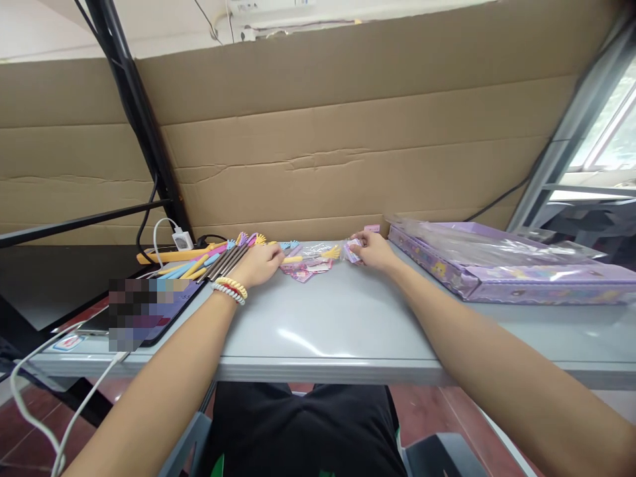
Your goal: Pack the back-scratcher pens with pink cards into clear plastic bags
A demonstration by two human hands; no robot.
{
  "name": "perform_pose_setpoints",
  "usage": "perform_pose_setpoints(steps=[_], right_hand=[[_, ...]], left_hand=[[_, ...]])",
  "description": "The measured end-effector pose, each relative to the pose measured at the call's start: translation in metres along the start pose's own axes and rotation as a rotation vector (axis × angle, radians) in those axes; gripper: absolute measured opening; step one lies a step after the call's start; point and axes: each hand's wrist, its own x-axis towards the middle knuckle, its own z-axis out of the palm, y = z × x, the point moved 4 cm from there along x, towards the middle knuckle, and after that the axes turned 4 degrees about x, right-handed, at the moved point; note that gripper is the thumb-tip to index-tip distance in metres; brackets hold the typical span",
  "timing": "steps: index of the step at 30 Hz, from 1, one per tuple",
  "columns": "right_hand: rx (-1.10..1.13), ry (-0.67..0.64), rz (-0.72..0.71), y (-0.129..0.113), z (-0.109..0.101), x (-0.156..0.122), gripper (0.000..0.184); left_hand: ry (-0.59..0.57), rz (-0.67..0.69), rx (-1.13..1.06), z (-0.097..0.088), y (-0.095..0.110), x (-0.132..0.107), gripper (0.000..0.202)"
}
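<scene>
My left hand (259,264), wearing twisted bracelets, is closed with its fingertips at the end of a yellow back scratcher (294,260). The scratcher's small hand-shaped head (330,253) points right, over or inside a clear plastic bag (313,248); I cannot tell which. My right hand (373,252) pinches a crinkled clear plastic wrapper (352,250) with purple and white print. Pink and purple cards (304,270) lie under the scratcher. Left of and behind my left hand is a bundle of back scratchers (226,258) with metal rods and yellow, blue, pink and purple parts.
At the right stands a shallow purple patterned box (536,285) with clear plastic sleeves (442,242) on it. A dark tablet-like device (166,315), partly blurred out, and white cables (94,391) lie left. A cardboard wall (348,146) rises behind the grey table (338,324).
</scene>
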Motion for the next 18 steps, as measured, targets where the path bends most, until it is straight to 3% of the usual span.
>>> perform_pose_setpoints(steps=[6, 13, 18], right_hand=[[-0.399, 0.192, -0.037, -0.008, -0.012, -0.001, 0.019], [-0.474, 0.265, 0.019, -0.008, -0.019, 0.000, 0.036], [-0.515, 0.254, 0.000, -0.008, -0.017, 0.000, 0.031]], left_hand=[[-0.048, -0.015, -0.013, 0.001, 0.000, 0.000, 0.029], [-0.108, -0.014, -0.025, -0.001, 0.006, -0.001, 0.031], [-0.141, -0.024, -0.022, 0.003, 0.003, 0.000, 0.036]])
